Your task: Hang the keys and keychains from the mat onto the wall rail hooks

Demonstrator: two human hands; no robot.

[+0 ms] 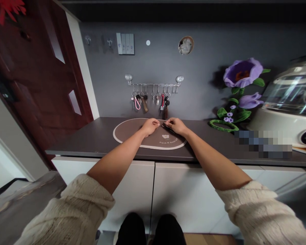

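Above the oval brown mat (pixel 129 131), my left hand (pixel 150 127) is closed in a pinch; whatever is between its fingertips is too small to make out. My right hand (pixel 177 126) faces it, a short gap away, with thumb and fingers closed on a small dark metal thing (pixel 164 125) that looks like part of a key set. The right fingers hide most of it. Behind both hands, several key sets (pixel 144 101) hang from a clear hook rail (pixel 154 84) on the grey wall.
The mat lies on a dark countertop (pixel 81 136) over white cabinet doors (pixel 132 183). To the right stand a purple plush flower (pixel 242 75) with a green base and a white appliance (pixel 272 119) with a clear top. A dark red door (pixel 53 85) is at the left.
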